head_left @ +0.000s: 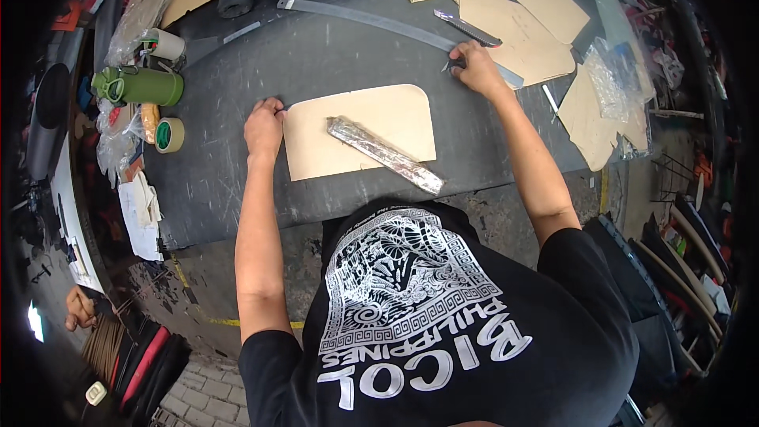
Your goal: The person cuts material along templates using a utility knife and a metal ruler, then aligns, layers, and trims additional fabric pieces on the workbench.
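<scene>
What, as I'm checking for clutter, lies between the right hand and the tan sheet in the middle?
Nothing visible: only bare black tabletop shows between the right hand and the tan sheet. A wrapped bar lies across the sheet itself, outside that gap.

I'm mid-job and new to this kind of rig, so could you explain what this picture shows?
There is no machine here: these are a person's bare hands. One wide camera on their head looks down, so the picture's left is their left, and edges bend near the rim.

On the dark table lies a tan card with a wrapped bar across it. Beyond are a ruler and cutter; a green bottle stands out at left.

The left hand is at the card's far left corner; its grip is unclear. The right hand, by the ruler, pinches something small and dark.
</scene>
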A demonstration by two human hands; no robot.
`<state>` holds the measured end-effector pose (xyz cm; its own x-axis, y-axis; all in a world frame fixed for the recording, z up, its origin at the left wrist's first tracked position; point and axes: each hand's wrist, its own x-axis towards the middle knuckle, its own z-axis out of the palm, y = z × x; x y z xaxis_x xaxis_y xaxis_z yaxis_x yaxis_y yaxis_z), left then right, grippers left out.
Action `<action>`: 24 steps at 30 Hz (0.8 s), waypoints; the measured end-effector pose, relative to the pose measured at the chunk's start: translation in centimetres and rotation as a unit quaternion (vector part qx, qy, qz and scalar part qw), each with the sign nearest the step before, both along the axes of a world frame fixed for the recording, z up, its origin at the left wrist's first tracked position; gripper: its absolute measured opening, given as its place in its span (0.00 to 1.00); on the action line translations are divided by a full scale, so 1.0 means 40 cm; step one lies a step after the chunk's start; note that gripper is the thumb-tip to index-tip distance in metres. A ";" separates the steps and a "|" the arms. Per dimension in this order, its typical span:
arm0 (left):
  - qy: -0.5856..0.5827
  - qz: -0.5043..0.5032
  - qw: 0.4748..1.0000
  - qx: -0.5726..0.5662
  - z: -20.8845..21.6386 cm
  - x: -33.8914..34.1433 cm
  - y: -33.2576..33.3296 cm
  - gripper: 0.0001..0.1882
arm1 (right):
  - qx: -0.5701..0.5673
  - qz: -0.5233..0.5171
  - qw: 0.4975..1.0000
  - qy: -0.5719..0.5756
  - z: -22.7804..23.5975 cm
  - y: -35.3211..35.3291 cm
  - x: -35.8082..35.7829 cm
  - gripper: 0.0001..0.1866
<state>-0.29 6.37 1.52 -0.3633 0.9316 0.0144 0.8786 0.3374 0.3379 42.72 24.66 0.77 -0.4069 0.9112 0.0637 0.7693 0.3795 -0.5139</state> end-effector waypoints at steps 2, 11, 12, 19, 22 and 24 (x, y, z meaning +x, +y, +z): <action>0.014 0.005 1.000 -0.018 0.001 0.004 -0.008 0.08 | 0.016 0.020 1.000 -0.002 -0.013 -0.004 -0.015 0.13; 0.041 -0.049 0.998 -0.027 -0.070 -0.093 -0.032 0.11 | 0.052 0.096 0.994 0.002 -0.028 -0.051 -0.055 0.09; 0.047 -0.038 0.998 -0.029 -0.082 -0.109 -0.046 0.11 | 0.050 0.108 0.993 0.009 -0.022 -0.049 -0.066 0.09; -0.231 0.143 0.962 0.035 -0.102 -0.127 -0.082 0.07 | -0.018 0.091 0.995 -0.042 -0.016 -0.035 -0.075 0.12; -0.298 0.145 0.934 0.135 -0.094 -0.095 -0.107 0.07 | -0.016 0.090 0.993 -0.069 -0.021 -0.043 -0.086 0.13; -0.337 0.141 0.913 0.182 -0.076 -0.054 -0.126 0.07 | -0.016 0.083 0.993 -0.088 -0.024 -0.054 -0.087 0.14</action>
<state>-2.45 1.31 -1.53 -0.6279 0.7782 -0.0112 0.3261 0.2760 0.9042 39.24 22.52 -0.20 -0.5538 0.8312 -0.0493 0.7765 0.4942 -0.3909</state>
